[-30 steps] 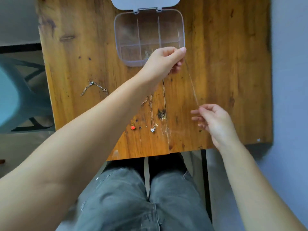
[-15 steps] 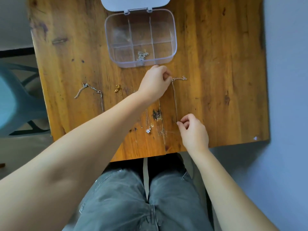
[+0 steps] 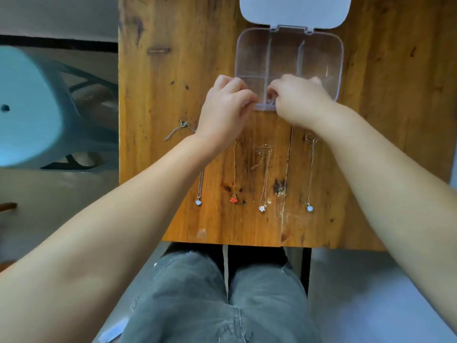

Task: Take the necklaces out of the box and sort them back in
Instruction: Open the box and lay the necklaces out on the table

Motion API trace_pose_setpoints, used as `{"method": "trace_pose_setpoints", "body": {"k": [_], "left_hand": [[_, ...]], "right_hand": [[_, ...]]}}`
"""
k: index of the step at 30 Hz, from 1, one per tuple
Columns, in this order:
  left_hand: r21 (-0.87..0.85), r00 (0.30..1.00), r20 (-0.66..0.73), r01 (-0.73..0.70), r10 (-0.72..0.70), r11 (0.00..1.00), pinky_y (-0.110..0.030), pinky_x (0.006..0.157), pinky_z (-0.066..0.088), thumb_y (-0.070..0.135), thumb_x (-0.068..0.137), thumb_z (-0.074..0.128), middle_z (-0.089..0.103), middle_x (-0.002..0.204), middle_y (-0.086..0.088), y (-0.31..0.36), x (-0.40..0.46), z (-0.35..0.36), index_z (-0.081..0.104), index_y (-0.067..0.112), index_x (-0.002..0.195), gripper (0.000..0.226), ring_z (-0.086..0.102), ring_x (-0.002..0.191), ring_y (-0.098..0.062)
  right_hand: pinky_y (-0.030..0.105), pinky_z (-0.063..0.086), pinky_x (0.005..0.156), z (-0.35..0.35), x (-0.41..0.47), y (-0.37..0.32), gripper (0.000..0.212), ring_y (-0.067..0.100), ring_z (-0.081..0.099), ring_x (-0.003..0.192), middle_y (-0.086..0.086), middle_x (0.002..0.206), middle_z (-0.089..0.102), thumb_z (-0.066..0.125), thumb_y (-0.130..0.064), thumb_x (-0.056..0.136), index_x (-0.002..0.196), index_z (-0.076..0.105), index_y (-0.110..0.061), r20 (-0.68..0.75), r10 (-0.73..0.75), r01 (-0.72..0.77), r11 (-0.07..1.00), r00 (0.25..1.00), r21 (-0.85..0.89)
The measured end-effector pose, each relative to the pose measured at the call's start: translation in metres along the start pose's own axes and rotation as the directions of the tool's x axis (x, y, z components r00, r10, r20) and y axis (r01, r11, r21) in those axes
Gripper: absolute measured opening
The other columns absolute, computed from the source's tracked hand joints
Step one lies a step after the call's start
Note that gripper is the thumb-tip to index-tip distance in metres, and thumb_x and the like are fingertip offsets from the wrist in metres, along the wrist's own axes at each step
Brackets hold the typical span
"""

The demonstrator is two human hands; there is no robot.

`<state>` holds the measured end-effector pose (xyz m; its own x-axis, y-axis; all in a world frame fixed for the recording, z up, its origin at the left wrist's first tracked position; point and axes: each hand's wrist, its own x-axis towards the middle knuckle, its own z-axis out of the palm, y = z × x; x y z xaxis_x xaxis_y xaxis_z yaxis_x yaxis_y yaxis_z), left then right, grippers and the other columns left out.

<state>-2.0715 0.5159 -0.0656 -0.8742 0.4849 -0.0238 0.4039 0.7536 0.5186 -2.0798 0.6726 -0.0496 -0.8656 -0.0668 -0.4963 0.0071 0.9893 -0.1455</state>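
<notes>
I see both hands at the clear box's (image 3: 338, 58) near edge. The left hand (image 3: 226, 107) steadies it; the right hand (image 3: 298, 100) curls over a small necklace (image 3: 270, 102) in the middle compartment, grip hidden. I'd lift slowly to avoid tangles.

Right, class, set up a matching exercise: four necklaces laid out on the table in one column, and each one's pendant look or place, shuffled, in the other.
Column one:
1. leftmost necklace
2. second necklace
3. third necklace
4. rightmost necklace

Column two:
A. flower-shaped white pendant
B. pale round pendant, lying under the right forearm
C. red pendant
D. pale pendant, chain running under the left wrist

Pairs: 1-D, 2-C, 3-A, 4-B
</notes>
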Motion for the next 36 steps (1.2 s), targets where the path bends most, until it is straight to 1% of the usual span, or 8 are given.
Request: {"method": "trace_pose_setpoints", "body": {"k": [4,8,12,21,26,28,31,36], "left_hand": [[-0.061,1.000,-0.002,-0.010,0.010,0.998,-0.029,0.079,0.038,0.011,0.091,0.053,0.067,0.100,-0.009,-0.004,0.004,0.001,0.070,0.006,0.096,0.018,0.047,0.104,-0.031],[-0.089,1.000,-0.008,-0.019,0.018,0.996,-0.024,0.079,0.033,0.013,0.092,0.053,0.067,0.101,-0.007,-0.005,0.005,0.001,0.070,0.009,0.098,0.018,0.045,0.105,-0.028],[-0.100,1.000,-0.018,-0.009,0.007,0.995,-0.021,0.079,0.031,0.013,0.092,0.054,0.067,0.102,-0.007,-0.004,0.004,0.002,0.070,0.009,0.098,0.018,0.045,0.106,-0.026],[-0.086,1.000,0.005,0.019,-0.019,0.996,-0.021,0.080,0.031,0.012,0.091,0.056,0.067,0.102,-0.007,-0.001,0.004,0.001,0.070,0.009,0.100,0.016,0.045,0.106,-0.027],[0.006,0.998,0.028,0.061,-0.061,0.998,-0.029,0.084,0.034,0.014,0.093,0.052,0.065,0.109,-0.007,0.005,0.004,-0.001,0.067,0.012,0.104,0.019,0.045,0.110,-0.027],[-0.003,1.000,0.014,0.008,-0.008,1.000,-0.036,0.095,0.035,0.016,0.092,0.051,0.062,0.117,-0.007,0.022,0.004,-0.002,0.061,0.013,0.115,0.025,0.046,0.115,-0.026],[-0.368,0.984,0.139,-0.052,0.110,0.928,-0.025,0.100,0.035,0.018,0.089,0.056,0.059,0.125,-0.006,0.062,0.005,0.000,0.051,0.012,0.127,0.039,0.050,0.118,-0.016],[-0.608,0.951,0.304,0.146,0.060,0.780,-0.008,0.051,0.035,0.025,0.096,0.048,0.055,0.060,0.003,0.106,0.011,0.013,0.062,0.010,0.076,0.029,0.045,0.048,0.002]], "right_hand": [[0.049,0.038,0.098,-0.006,0.003,0.005,0.030,0.029,0.054,0.106,0.008,0.116,0.059,0.039,-0.015,0.094,0.113,0.061,-0.020,0.177,-0.033,0.027,0.999,0.984,0.042],[0.024,0.042,0.067,-0.016,0.006,0.015,0.022,0.019,0.053,0.092,0.005,0.110,0.061,0.043,-0.021,0.093,0.106,0.060,-0.024,0.275,-0.085,0.026,0.977,0.958,0.212],[0.028,0.039,0.084,-0.010,0.008,0.018,0.036,0.027,0.054,0.114,0.012,0.130,0.057,0.041,-0.021,0.095,0.129,0.052,-0.014,0.210,-0.048,0.007,0.982,0.976,0.189],[0.026,0.044,0.069,-0.016,0.002,0.023,0.027,0.019,0.056,0.091,0.005,0.105,0.062,0.047,-0.030,0.096,0.112,0.061,-0.014,0.241,-0.131,0.092,0.982,0.962,0.165],[0.018,0.041,0.071,-0.020,-0.024,0.029,0.011,0.012,0.055,0.086,0.000,0.096,0.060,0.059,-0.017,0.092,0.101,0.064,-0.016,-0.057,-0.151,0.161,0.957,0.987,0.243],[0.012,0.043,0.067,-0.025,-0.041,0.033,0.007,0.007,0.059,0.080,-0.006,0.089,0.063,0.059,-0.019,0.091,0.097,0.064,-0.020,-0.150,-0.102,0.159,0.879,0.983,0.448],[0.016,0.053,0.071,-0.035,-0.073,0.045,0.006,0.004,0.067,0.078,-0.009,0.081,0.069,0.061,-0.019,0.090,0.093,0.065,-0.021,-0.238,0.000,0.202,0.528,0.971,0.825],[0.023,0.050,0.065,-0.025,-0.124,0.094,0.006,0.010,0.063,0.078,-0.008,0.079,0.066,0.063,-0.028,0.081,0.081,0.068,-0.029,-0.215,0.305,0.193,0.101,0.928,0.976]]}}
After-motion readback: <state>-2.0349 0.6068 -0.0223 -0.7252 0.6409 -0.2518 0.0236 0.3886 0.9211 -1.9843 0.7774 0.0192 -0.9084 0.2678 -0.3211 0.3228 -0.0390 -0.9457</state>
